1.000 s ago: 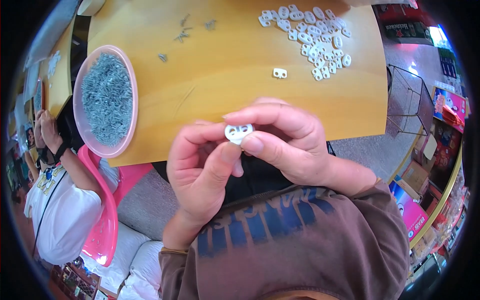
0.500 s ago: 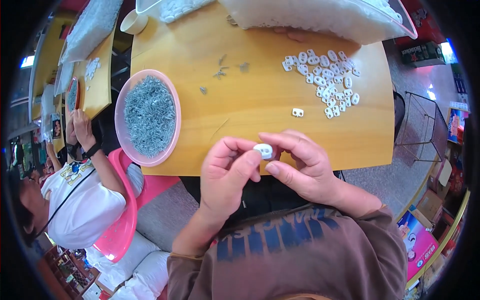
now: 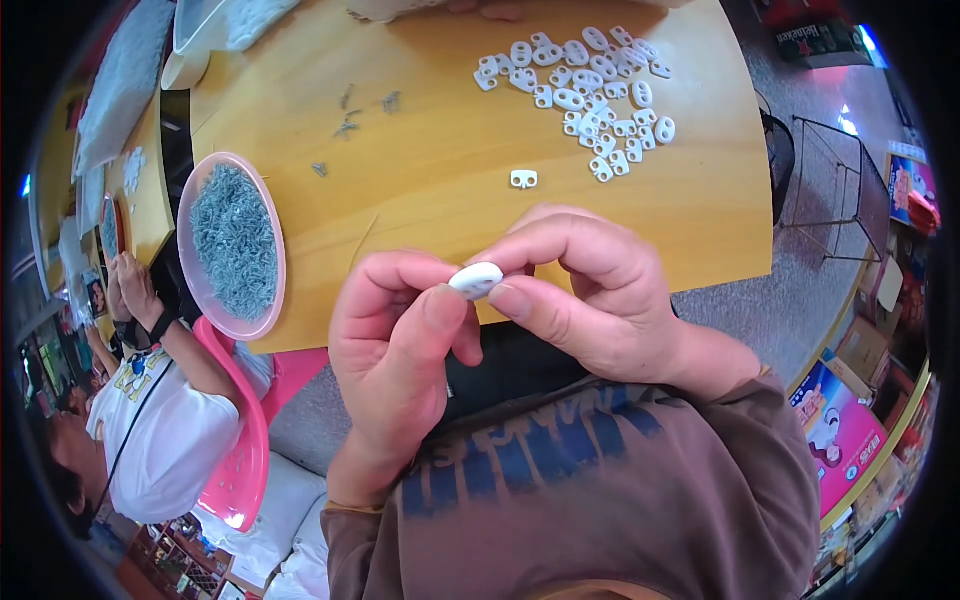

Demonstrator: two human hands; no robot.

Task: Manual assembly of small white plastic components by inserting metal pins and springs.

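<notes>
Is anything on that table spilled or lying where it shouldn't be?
A few grey bits lie loose on the table, outside the pink bowl that holds the rest. One white piece sits alone, apart from the white pile. Otherwise nothing stands out; both hands pinch a white part.

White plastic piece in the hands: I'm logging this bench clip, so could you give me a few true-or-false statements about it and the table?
1. Both the left hand and the right hand pinch the small white piece. True.
2. The pink bowl holds white pieces. False: it holds small grey metal parts.
3. A heap of white pieces lies at the far side of the wooden table. True.
4. No white piece lies apart from the heap. False: a single white piece lies alone, nearer the hands.
</notes>
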